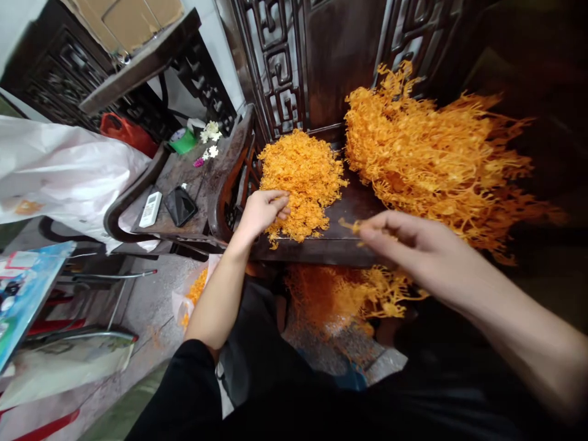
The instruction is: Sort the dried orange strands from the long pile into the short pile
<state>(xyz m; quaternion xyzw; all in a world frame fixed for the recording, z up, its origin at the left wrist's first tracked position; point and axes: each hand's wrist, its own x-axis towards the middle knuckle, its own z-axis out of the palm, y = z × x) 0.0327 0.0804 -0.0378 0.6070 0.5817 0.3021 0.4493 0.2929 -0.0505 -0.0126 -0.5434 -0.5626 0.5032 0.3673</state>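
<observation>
My left hand (265, 209) is at the near left edge of a heap of small orange pieces (303, 168) on the dark wooden bench. Its fingers are curled together, and what they hold, if anything, is too small to make out. Between the thumb and fingers of my right hand (404, 239) is a thin orange sprig (350, 225), its tip pointing left above the bench's front edge. Behind that hand rises a bigger pile of long, branching orange sprigs (427, 150). My two hands are apart.
More orange sprigs (390, 294) lie low, below the bench edge. A side table to the left bears a phone (180, 205), a white remote control (150, 209), green tape (182, 141) and small white flowers (211, 131). A bag with orange pieces (196, 288) stands on the floor.
</observation>
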